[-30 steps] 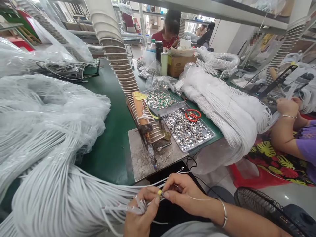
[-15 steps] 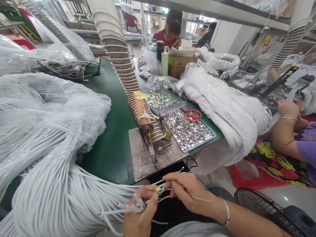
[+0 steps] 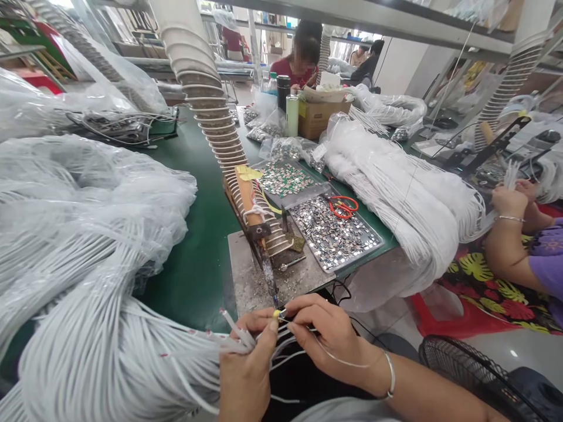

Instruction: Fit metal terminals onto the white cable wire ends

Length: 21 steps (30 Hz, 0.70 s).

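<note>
My left hand (image 3: 250, 363) is closed round several white cable ends, with a small yellow piece (image 3: 277, 314) at its thumb and fingertips. My right hand (image 3: 329, 337) pinches a small metal connector (image 3: 282, 314) against that yellow piece, and a thin pale wire (image 3: 338, 358) runs along its palm to the wrist. Just above the fingers is the dark tip of a soldering iron (image 3: 269, 272), clamped to a wooden arm (image 3: 250, 196). A large bundle of white cables (image 3: 101, 346) spreads to the left of my left hand.
A metal plate (image 3: 246, 281) lies under the iron. Behind it are a tray of metal connectors (image 3: 325, 234), red-handled scissors (image 3: 343, 207) and a ribbed hose (image 3: 211, 111). Wrapped cables (image 3: 396, 181) lie right; a co-worker's hands (image 3: 512, 202) hold cables. A fan (image 3: 457, 366) stands lower right.
Both my hands have moved up and slightly left, bringing the yellow piece and connector close to the iron's tip. The cable ends in my left hand have tilted upward.
</note>
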Motion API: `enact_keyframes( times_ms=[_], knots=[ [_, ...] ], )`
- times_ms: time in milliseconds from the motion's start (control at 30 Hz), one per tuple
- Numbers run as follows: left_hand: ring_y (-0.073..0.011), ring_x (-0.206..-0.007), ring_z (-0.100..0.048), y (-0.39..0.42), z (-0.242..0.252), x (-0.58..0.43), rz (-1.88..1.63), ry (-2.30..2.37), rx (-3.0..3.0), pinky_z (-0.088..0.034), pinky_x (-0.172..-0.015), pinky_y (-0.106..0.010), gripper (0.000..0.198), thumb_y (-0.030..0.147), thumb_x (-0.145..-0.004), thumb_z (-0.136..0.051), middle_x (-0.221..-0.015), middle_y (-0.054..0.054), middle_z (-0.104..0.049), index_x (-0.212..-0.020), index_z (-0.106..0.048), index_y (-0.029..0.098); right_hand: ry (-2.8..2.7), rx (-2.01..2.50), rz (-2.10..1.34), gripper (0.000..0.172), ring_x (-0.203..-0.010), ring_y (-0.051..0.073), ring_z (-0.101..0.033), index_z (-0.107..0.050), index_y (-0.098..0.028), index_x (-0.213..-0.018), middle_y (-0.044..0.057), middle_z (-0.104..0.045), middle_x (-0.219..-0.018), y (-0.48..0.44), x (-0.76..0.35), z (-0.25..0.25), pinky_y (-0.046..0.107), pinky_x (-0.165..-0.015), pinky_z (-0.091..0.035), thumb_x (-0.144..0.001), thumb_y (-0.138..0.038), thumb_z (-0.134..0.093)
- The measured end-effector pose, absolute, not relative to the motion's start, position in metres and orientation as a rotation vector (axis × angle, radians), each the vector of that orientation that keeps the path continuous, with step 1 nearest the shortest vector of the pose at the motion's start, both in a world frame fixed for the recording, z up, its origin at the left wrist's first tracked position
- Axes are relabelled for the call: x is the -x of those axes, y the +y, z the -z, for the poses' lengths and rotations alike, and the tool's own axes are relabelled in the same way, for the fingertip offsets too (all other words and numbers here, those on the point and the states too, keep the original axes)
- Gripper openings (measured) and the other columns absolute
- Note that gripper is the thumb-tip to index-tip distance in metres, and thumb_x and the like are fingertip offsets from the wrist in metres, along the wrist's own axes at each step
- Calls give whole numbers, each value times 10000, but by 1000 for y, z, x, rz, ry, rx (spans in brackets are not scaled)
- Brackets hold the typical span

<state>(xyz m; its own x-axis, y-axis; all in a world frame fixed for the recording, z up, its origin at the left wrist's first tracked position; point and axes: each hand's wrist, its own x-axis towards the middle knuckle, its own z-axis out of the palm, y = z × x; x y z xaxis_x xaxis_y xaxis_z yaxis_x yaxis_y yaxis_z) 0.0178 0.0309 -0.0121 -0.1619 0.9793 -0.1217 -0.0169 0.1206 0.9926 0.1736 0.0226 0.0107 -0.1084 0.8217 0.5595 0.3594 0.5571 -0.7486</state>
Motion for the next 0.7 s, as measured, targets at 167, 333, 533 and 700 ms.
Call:
enact_keyframes(
  times_ms=[167,333,533,700],
  knots=[
    [-223,-819,-642,35,11,-19,-1260,1379,-1105,-492,-771,-340,197,306,-783,-703,-811,-39,-695,-628,-618,220,-1684,1010,-506,103,-910,179,-707,-621,-164,-857,137,-709,-953,26,-172,-12,273,-802,-600,-930,-110,-573],
    [-223,-866,-653,38,14,-20,-1270,1353,-1065,-496,-794,-335,190,293,-795,-714,-851,-33,-703,-653,-611,221,-1694,1038,-493,115,-897,182,-698,-618,-172,-856,128,-704,-939,30,-171,-15,294,-789,-604,-942,-128,-556],
    [-225,-783,-678,40,6,-22,-1325,1381,-1011,-518,-731,-336,206,306,-746,-737,-829,-50,-721,-624,-605,206,-1702,1027,-459,124,-870,174,-694,-612,-175,-853,110,-705,-919,34,-169,-21,281,-769,-602,-952,-136,-549],
    [-224,-855,-673,39,7,-20,-1328,1359,-1058,-510,-790,-330,193,293,-780,-722,-844,-36,-716,-643,-610,217,-1694,1013,-478,117,-873,173,-693,-615,-175,-855,112,-708,-919,34,-169,-23,276,-783,-597,-947,-125,-562]
  ],
)
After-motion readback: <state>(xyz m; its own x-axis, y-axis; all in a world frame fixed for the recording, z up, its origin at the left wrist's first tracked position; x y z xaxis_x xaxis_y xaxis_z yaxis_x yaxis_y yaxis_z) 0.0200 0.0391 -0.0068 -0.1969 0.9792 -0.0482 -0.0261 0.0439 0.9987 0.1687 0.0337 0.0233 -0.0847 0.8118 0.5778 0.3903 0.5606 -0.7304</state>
